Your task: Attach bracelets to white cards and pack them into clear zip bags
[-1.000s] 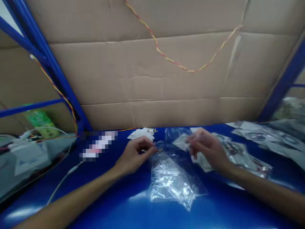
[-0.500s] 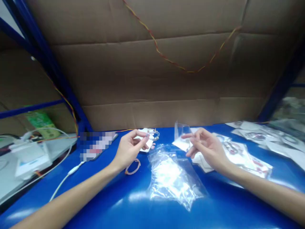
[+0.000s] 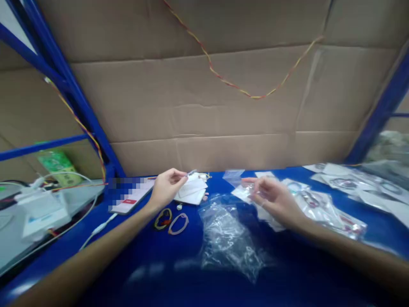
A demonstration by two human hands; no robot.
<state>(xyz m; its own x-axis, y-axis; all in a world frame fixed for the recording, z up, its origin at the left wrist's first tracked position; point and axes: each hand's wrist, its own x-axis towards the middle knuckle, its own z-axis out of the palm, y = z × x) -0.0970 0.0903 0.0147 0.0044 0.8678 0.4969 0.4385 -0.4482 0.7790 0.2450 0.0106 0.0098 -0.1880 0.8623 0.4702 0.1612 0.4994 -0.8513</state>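
Observation:
My left hand [image 3: 168, 188] is closed, thumb and forefinger pinching the end of a thin pale cable [image 3: 192, 172]; most of the cable is hard to make out against the white cards [image 3: 193, 196] behind it. To the right, my right hand [image 3: 276, 198] has its fingers pinched around a small clear plastic bag [image 3: 234, 175], which sticks out to the left of the fingertips. Between and below both hands lies a pile of clear plastic bags [image 3: 228, 238]. Under my left wrist are a yellow and red wire coil [image 3: 162, 219] and a pink wire coil [image 3: 178, 224].
Bagged cables with white cards [image 3: 315, 202] are spread at the right, with more packets [image 3: 348, 181] farther back. A phone [image 3: 132, 197] and a white charging cable [image 3: 99, 229] lie at the left. A cardboard wall [image 3: 223, 119] closes off the back, between blue posts [image 3: 76, 106].
My left hand has shifted slightly left and up, uncovering the yellow and red coil and the white cards. The clear bag at my right hand has tipped lower and leftward.

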